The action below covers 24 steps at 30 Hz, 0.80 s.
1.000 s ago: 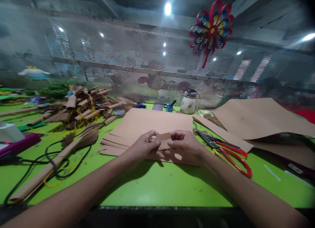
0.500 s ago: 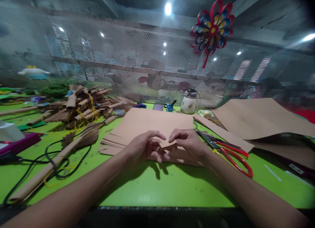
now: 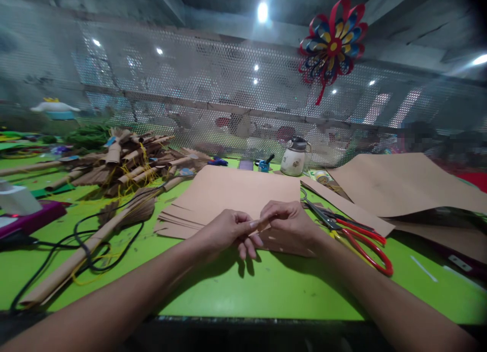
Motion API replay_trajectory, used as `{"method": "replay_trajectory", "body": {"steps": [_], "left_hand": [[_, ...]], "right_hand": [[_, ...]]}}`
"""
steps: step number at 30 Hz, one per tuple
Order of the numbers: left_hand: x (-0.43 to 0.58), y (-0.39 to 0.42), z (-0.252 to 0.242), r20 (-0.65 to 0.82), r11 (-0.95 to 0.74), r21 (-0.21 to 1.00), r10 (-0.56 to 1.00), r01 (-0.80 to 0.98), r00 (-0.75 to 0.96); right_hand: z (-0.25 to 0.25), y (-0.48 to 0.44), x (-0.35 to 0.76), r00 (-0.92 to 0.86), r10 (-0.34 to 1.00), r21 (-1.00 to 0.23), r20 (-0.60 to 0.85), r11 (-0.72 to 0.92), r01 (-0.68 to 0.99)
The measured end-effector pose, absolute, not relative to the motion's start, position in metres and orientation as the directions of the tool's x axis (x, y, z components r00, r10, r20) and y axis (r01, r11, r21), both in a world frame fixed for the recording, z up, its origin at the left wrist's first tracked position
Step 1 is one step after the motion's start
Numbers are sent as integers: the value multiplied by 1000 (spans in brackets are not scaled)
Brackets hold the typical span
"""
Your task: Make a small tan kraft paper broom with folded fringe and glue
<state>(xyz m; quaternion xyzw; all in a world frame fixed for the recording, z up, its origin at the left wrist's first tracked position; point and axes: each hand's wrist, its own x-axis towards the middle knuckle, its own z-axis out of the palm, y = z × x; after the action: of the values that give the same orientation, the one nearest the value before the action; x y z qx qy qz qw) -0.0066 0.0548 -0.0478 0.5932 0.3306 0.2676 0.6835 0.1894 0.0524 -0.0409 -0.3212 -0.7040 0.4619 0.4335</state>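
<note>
Close together above the front edge of the brown paper stack are my left hand and my right hand. Between their fingertips is a small strip of brown paper, mostly hidden by the fingers. My left thumb and forefinger pinch one side of it, while the other left fingers hang loosely below. On the other side, my right hand is closed on the strip with curled fingers. Scissors with red handles lie just right of my right hand.
Brown paper rolls with yellow string are heaped at the left. A long paper roll and a black cable lie nearer. A lidded jug stands behind the stack. Large brown sheets spread at the right on the green table.
My left thumb and forefinger have closed onto the paper strip, beside my right fingertips. The strip shows less than before. The view has shifted slightly.
</note>
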Motion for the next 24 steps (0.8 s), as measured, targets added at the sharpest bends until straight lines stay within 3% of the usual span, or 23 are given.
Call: {"method": "replay_trajectory", "body": {"steps": [7,13,20,24], "left_hand": [[-3,52,-44,-127,131,990,745,44,655],[-1,52,-48,-79,71,997,737,40,671],[0,52,-52,41,-192,949,861,249,507],[0,51,-53,38,-197,940,873,279,486]], "right_hand": [[-33,55,201,-491,859,-973,143,212,87],[-30,51,192,-400,916,-957,36,146,249],[-35,51,186,-270,959,-958,81,150,246],[-35,47,180,-221,966,-943,135,194,271]]}}
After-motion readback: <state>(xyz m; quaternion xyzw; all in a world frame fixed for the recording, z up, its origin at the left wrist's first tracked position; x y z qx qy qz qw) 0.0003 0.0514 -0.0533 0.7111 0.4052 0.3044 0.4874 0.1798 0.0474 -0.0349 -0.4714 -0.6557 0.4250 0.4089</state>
